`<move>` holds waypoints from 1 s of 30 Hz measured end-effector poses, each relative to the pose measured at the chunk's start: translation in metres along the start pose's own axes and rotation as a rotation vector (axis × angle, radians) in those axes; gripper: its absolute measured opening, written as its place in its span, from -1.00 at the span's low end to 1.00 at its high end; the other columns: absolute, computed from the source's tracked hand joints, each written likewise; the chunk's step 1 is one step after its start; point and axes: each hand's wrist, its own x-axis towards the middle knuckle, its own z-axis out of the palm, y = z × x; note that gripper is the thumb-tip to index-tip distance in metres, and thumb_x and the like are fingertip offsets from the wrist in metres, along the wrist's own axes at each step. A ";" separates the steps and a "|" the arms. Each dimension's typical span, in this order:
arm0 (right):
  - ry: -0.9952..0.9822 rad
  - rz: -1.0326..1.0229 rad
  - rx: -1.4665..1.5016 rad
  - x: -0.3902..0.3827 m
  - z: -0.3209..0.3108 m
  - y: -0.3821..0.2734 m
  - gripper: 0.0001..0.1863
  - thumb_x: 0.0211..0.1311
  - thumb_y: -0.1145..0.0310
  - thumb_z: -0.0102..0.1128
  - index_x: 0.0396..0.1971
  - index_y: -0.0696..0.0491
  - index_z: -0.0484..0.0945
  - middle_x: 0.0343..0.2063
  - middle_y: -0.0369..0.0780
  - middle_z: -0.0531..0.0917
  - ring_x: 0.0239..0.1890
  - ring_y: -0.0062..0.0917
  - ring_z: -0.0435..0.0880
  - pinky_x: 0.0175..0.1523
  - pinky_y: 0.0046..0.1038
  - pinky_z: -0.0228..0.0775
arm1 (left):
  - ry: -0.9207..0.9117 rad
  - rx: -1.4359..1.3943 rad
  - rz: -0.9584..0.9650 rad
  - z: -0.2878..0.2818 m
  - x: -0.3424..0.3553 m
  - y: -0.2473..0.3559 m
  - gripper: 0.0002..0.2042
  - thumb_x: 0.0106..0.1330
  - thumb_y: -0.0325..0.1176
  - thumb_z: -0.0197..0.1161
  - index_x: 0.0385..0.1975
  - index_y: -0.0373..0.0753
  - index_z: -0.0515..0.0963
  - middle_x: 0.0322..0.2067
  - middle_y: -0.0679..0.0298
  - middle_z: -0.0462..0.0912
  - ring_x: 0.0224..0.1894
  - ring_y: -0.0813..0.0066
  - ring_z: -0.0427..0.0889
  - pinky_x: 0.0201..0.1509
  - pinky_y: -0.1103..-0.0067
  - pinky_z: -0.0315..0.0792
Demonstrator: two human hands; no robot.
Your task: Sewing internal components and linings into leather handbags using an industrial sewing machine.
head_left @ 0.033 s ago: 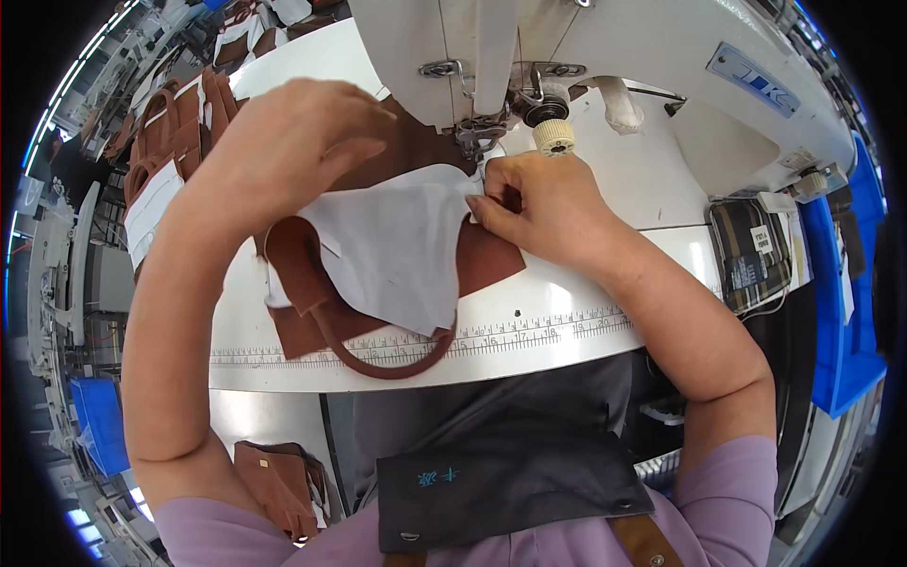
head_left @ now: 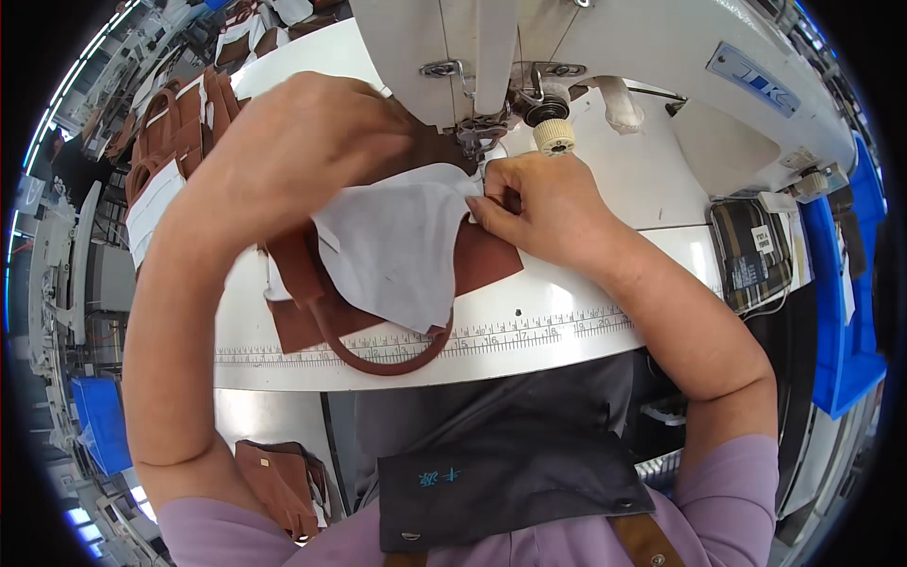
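Observation:
A brown leather bag panel (head_left: 487, 257) lies on the machine bed, with its rolled handle (head_left: 387, 367) curving toward me. Over the leather spreads a pale grey lining (head_left: 392, 246), reaching up to the needle area of a white sewing machine (head_left: 491, 57). My right hand (head_left: 543, 203) is closed in a pinch on the lining's right edge, just beside the presser foot (head_left: 480, 137). To the left of the foot, my left hand (head_left: 326, 132) bends over the brown leather; its fingers are blurred and partly hidden, so their grip is unclear.
A ruler strip (head_left: 529, 338) runs along the table's front edge. Stacked brown bag pieces (head_left: 184, 123) stand at the left. Another brown piece (head_left: 279, 482) lies below the table. At the right are a dark plaid pouch (head_left: 751, 250) and a blue bin (head_left: 831, 321).
My left hand has moved right and its fingers have come down toward the leather by the presser foot. The bag panel and handle have shifted very slightly. My right hand stays put.

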 end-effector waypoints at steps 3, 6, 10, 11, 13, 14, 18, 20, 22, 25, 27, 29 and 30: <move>0.021 -0.039 -0.027 0.001 0.008 0.010 -0.77 0.07 0.17 0.38 -0.60 -0.01 0.62 -0.68 -0.21 0.64 -0.55 -0.22 0.68 -0.33 -0.25 0.55 | 0.005 -0.259 0.042 0.030 -0.007 0.044 -0.63 0.28 -0.31 0.26 0.06 -0.28 0.62 0.02 0.03 0.65 0.17 0.05 0.55 0.27 0.23 0.41; 0.022 -0.061 -0.029 -0.002 0.006 0.006 -0.78 0.07 0.18 0.38 -0.57 -0.01 0.63 -0.67 -0.21 0.65 -0.54 -0.24 0.69 -0.32 -0.24 0.56 | 0.249 -0.136 0.148 0.091 -0.016 0.058 -0.58 0.25 -0.37 0.24 0.11 -0.36 0.54 0.09 -0.01 0.59 0.21 0.03 0.53 0.31 0.22 0.40; 0.003 -0.007 -0.002 -0.004 -0.007 -0.001 -0.78 0.07 0.20 0.41 -0.40 0.03 0.68 -0.44 -0.19 0.70 -0.38 -0.25 0.73 -0.22 -0.25 0.57 | 0.459 -0.276 0.159 0.103 -0.021 0.049 -0.54 0.22 -0.25 0.24 0.05 -0.44 0.54 0.11 -0.04 0.53 0.16 0.01 0.57 0.38 0.22 0.35; 0.003 -0.006 -0.005 -0.006 -0.007 0.003 -0.78 0.07 0.20 0.41 -0.40 0.03 0.68 -0.44 -0.19 0.70 -0.38 -0.25 0.73 -0.22 -0.25 0.57 | 0.453 -0.279 0.173 0.103 -0.020 0.049 -0.54 0.20 -0.27 0.24 0.04 -0.45 0.55 0.11 -0.04 0.54 0.16 0.01 0.56 0.38 0.23 0.36; 0.119 -0.214 -0.152 -0.011 -0.004 0.011 -0.69 0.08 0.18 0.43 -0.24 0.05 0.71 -0.26 -0.19 0.66 -0.21 -0.27 0.71 -0.12 -0.26 0.55 | 0.448 -0.282 0.188 0.103 -0.019 0.049 -0.54 0.17 -0.28 0.25 0.03 -0.45 0.56 0.11 -0.05 0.55 0.17 0.01 0.56 0.37 0.23 0.38; 0.119 -0.213 -0.153 -0.012 -0.004 0.011 -0.69 0.08 0.18 0.43 -0.24 0.05 0.71 -0.26 -0.19 0.66 -0.21 -0.27 0.71 -0.12 -0.26 0.55 | 0.457 -0.279 0.184 0.103 -0.018 0.048 -0.53 0.14 -0.29 0.25 0.02 -0.45 0.56 0.12 -0.05 0.55 0.17 0.00 0.56 0.35 0.23 0.39; 0.118 -0.297 -0.270 -0.014 -0.005 0.008 -0.64 0.11 0.14 0.42 -0.16 0.05 0.73 -0.21 -0.25 0.62 -0.14 -0.37 0.64 -0.10 -0.30 0.50 | 0.478 -0.268 0.182 0.105 -0.017 0.045 -0.53 0.10 -0.30 0.27 0.01 -0.44 0.57 0.12 -0.07 0.57 0.15 -0.01 0.58 0.32 0.23 0.42; 0.126 -0.316 -0.301 -0.015 -0.006 0.006 -0.63 0.12 0.14 0.41 -0.15 0.05 0.73 -0.22 -0.26 0.63 -0.15 -0.41 0.63 -0.11 -0.32 0.49 | 0.471 -0.270 0.174 0.104 -0.017 0.046 -0.53 0.10 -0.30 0.27 0.01 -0.44 0.57 0.12 -0.07 0.57 0.14 0.00 0.59 0.31 0.23 0.43; 0.127 -0.295 -0.337 -0.016 -0.005 0.005 -0.64 0.12 0.13 0.41 -0.16 0.04 0.74 -0.23 -0.26 0.63 -0.17 -0.42 0.61 -0.12 -0.34 0.46 | 0.464 -0.272 0.167 0.104 -0.017 0.045 -0.53 0.10 -0.30 0.27 0.01 -0.43 0.56 0.12 -0.07 0.58 0.14 0.00 0.59 0.30 0.24 0.43; 0.133 -0.302 -0.342 -0.015 -0.005 0.005 -0.64 0.12 0.13 0.41 -0.17 0.04 0.74 -0.27 -0.26 0.62 -0.18 -0.41 0.61 -0.13 -0.32 0.45 | 0.450 -0.270 0.189 0.105 -0.016 0.042 -0.49 0.06 -0.37 0.30 0.08 -0.35 0.53 0.19 -0.02 0.53 0.15 -0.09 0.57 0.28 0.19 0.45; 0.143 -0.305 -0.335 -0.015 -0.005 0.005 -0.64 0.12 0.13 0.41 -0.17 0.04 0.74 -0.29 -0.25 0.61 -0.18 -0.40 0.61 -0.13 -0.32 0.44 | 0.446 -0.272 0.198 0.105 -0.016 0.041 -0.48 0.06 -0.36 0.31 0.09 -0.34 0.53 0.19 -0.02 0.53 0.15 -0.09 0.57 0.28 0.19 0.45; 0.155 -0.309 -0.331 -0.015 -0.006 0.005 -0.64 0.12 0.13 0.41 -0.16 0.04 0.74 -0.31 -0.24 0.61 -0.18 -0.39 0.61 -0.14 -0.32 0.44 | 0.447 -0.267 0.208 0.105 -0.015 0.040 -0.48 0.06 -0.36 0.31 0.09 -0.34 0.53 0.19 -0.01 0.53 0.15 -0.09 0.57 0.28 0.19 0.45; 0.156 -0.304 -0.334 -0.014 -0.005 0.005 -0.65 0.12 0.13 0.41 -0.19 0.05 0.74 -0.33 -0.23 0.61 -0.19 -0.39 0.61 -0.15 -0.32 0.43 | 0.449 -0.263 0.214 0.106 -0.014 0.039 -0.48 0.06 -0.36 0.30 0.09 -0.34 0.53 0.19 -0.01 0.53 0.15 -0.09 0.57 0.27 0.19 0.45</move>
